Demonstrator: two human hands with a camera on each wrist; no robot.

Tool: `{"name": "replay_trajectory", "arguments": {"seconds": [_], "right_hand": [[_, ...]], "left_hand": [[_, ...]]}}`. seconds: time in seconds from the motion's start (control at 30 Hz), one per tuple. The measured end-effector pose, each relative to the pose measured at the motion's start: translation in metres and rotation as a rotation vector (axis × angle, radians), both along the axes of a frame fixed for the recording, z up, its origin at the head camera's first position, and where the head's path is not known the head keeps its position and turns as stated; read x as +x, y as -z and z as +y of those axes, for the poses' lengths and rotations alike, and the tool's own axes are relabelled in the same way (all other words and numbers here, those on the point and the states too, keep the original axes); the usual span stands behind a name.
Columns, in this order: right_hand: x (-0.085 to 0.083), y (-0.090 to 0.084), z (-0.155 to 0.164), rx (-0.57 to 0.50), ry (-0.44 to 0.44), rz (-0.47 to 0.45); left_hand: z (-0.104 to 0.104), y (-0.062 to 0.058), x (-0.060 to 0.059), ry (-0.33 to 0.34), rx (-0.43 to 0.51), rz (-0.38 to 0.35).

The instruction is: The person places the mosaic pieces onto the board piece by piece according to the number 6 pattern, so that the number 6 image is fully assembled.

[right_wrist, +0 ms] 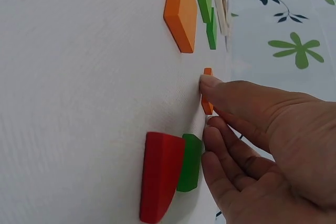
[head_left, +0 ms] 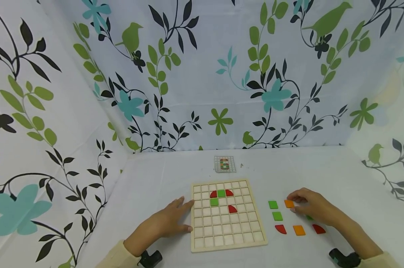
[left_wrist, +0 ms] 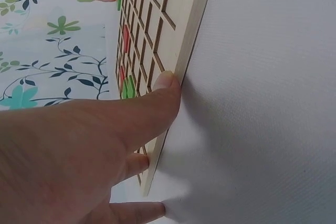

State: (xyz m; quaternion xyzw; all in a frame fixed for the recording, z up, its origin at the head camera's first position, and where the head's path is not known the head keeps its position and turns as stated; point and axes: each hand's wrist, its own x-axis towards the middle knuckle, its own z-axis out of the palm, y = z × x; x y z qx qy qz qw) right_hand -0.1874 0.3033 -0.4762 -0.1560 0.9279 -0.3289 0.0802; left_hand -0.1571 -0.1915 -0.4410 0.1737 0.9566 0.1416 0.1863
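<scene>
Orange tile: we see a small orange square tile (head_left: 289, 203) on the white table (head_left: 322, 167), right of the wooden grid board (head_left: 227, 216), under the right hand's fingertips.
Right hand: our right hand (head_left: 310, 206) pinches that tile at its edges, fingers curled round it; the right wrist view shows it (right_wrist: 207, 93) tipped up on edge.
Handling: we judge it light, stiff and smooth, likely to slip if pressed flat; taking it by two opposite edges looks the surest hold.
Left hand: our left hand (head_left: 168, 219) lies spread and flat, fingertips (left_wrist: 165, 81) pressing the board's left edge.
Board: two red quarter-rounds, two green squares and another red quarter-round sit in its upper cells.
Loose pieces: two green squares (head_left: 275, 210), an orange square (head_left: 299, 230) and red quarter-rounds (head_left: 281, 229) lie near the right hand.
Beyond: a pattern card (head_left: 225, 164) lies behind the board.
</scene>
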Motion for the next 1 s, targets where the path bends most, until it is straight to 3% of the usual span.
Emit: {"name": "replay_trajectory", "arguments": {"seconds": [0.3,1.0], "right_hand": [[0.0025,0.001,0.0001,-0.03,0.007,-0.02],[0.0003,0.001,-0.0003,-0.019,-0.026,0.044]], "left_hand": [[0.0002,0.0004,0.0006,-0.006,-0.006,0.005],[-0.0003,-0.0002,0.0013,0.009,-0.008,0.011]]}}
